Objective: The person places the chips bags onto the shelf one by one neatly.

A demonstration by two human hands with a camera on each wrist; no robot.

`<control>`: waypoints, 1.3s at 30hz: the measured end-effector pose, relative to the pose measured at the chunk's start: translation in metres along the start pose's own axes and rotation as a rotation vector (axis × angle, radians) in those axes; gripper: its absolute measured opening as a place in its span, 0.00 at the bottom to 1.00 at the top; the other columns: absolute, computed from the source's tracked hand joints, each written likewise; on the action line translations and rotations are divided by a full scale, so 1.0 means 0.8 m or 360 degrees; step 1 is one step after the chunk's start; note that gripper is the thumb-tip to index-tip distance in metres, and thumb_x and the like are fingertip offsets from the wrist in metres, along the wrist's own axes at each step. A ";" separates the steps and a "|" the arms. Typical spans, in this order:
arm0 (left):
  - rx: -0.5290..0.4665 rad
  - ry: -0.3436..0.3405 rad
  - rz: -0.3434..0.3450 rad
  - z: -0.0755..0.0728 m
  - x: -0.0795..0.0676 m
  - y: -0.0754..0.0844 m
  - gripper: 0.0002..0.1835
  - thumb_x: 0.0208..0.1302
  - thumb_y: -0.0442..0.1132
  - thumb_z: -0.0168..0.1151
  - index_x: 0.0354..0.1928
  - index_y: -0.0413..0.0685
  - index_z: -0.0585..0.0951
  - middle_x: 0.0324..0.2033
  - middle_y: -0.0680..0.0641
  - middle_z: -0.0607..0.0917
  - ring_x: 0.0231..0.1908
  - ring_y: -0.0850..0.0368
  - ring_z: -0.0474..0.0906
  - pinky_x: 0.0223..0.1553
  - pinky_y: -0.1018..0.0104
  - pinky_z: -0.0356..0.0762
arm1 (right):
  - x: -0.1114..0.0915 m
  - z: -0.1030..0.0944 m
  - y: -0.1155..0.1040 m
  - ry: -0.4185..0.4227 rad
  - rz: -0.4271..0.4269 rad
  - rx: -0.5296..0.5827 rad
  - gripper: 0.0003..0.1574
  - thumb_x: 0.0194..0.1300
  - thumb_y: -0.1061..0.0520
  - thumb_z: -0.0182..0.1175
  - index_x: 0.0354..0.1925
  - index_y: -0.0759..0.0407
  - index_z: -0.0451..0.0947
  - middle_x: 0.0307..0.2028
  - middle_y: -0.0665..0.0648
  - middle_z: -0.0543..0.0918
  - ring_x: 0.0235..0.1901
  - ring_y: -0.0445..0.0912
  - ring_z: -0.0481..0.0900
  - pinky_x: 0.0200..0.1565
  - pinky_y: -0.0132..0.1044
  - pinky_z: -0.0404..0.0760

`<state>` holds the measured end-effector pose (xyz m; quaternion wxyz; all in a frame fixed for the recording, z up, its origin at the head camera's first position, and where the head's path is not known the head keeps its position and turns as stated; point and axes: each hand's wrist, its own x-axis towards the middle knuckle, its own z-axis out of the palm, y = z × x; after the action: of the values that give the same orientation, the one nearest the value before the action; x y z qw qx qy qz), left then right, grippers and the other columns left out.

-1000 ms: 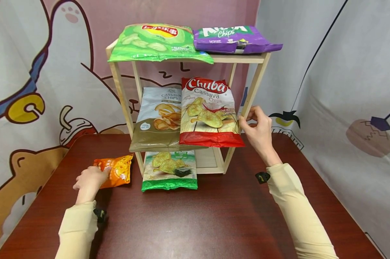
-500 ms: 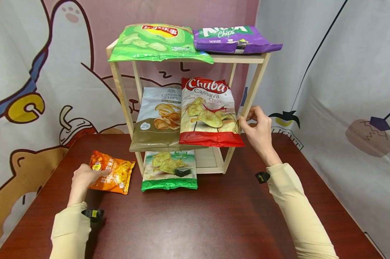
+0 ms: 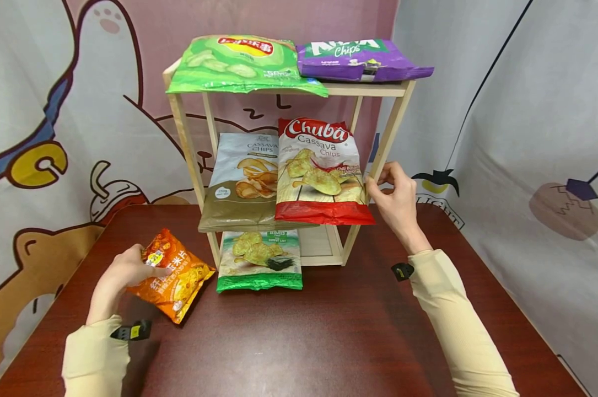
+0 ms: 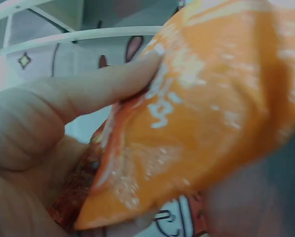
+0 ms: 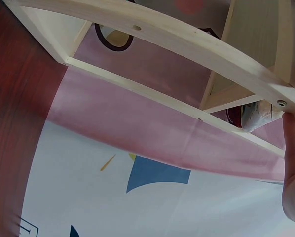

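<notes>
My left hand (image 3: pixel 126 268) grips an orange snack bag (image 3: pixel 183 281), thumb across its front and fingers behind it. The bag is tilted, left of the wooden shelf (image 3: pixel 389 132); in the left wrist view its crinkled orange front (image 4: pixel 202 128) fills much of the picture. With thumb and curled fingers, my right hand (image 3: pixel 398 201) holds the shelf's right front post at the middle tier. In the right wrist view the thumb (image 5: pixel 293 153) lies against that post; the other fingers are mostly out of view.
On the top tier lie a green chip bag (image 3: pixel 239 69) and a purple one (image 3: pixel 358 63). A grey-brown cassava chip bag (image 3: pixel 244 182) and a red-and-white one (image 3: pixel 323 171) lean on the middle tier. Below is a seaweed chip bag (image 3: pixel 260 259), jutting over the dark red table (image 3: pixel 299 342).
The left hand has drawn the orange bag up and slightly toward the front, turning it so more of its front shows. The right hand and the shelf have stayed put.
</notes>
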<state>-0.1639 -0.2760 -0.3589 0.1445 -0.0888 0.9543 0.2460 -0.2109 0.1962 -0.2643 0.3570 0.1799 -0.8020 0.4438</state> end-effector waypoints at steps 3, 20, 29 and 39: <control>0.0025 -0.0074 0.0071 -0.003 -0.008 0.006 0.50 0.47 0.56 0.72 0.56 0.20 0.60 0.45 0.25 0.74 0.43 0.36 0.72 0.42 0.50 0.76 | 0.000 0.000 0.000 0.0002 -0.0003 -0.0006 0.09 0.57 0.70 0.59 0.36 0.76 0.72 0.25 0.67 0.80 0.26 0.20 0.72 0.26 0.14 0.72; 0.0091 -0.0211 0.0498 0.006 -0.041 0.064 0.42 0.42 0.51 0.77 0.53 0.29 0.69 0.39 0.39 0.80 0.40 0.46 0.75 0.41 0.53 0.78 | 0.000 0.000 0.001 0.0007 -0.0005 -0.0001 0.09 0.57 0.70 0.59 0.36 0.77 0.72 0.25 0.65 0.80 0.26 0.20 0.72 0.26 0.14 0.72; -0.0006 -0.0219 0.0739 0.049 -0.026 0.116 0.39 0.44 0.49 0.76 0.54 0.31 0.73 0.43 0.40 0.82 0.42 0.48 0.77 0.45 0.53 0.77 | 0.000 0.000 0.001 0.0010 0.0009 0.0010 0.09 0.56 0.70 0.60 0.36 0.76 0.73 0.24 0.43 0.75 0.26 0.22 0.74 0.25 0.16 0.74; -0.0196 -0.0006 0.0805 0.092 0.015 0.166 0.39 0.53 0.47 0.70 0.64 0.36 0.69 0.62 0.32 0.73 0.62 0.35 0.68 0.59 0.45 0.68 | -0.001 0.000 0.001 -0.0007 0.0007 0.0006 0.09 0.57 0.70 0.59 0.37 0.77 0.72 0.26 0.67 0.80 0.26 0.20 0.72 0.26 0.14 0.72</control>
<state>-0.1903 -0.1260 -0.3653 0.0744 0.1445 0.9291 0.3322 -0.2111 0.1970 -0.2651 0.3540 0.1798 -0.8024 0.4456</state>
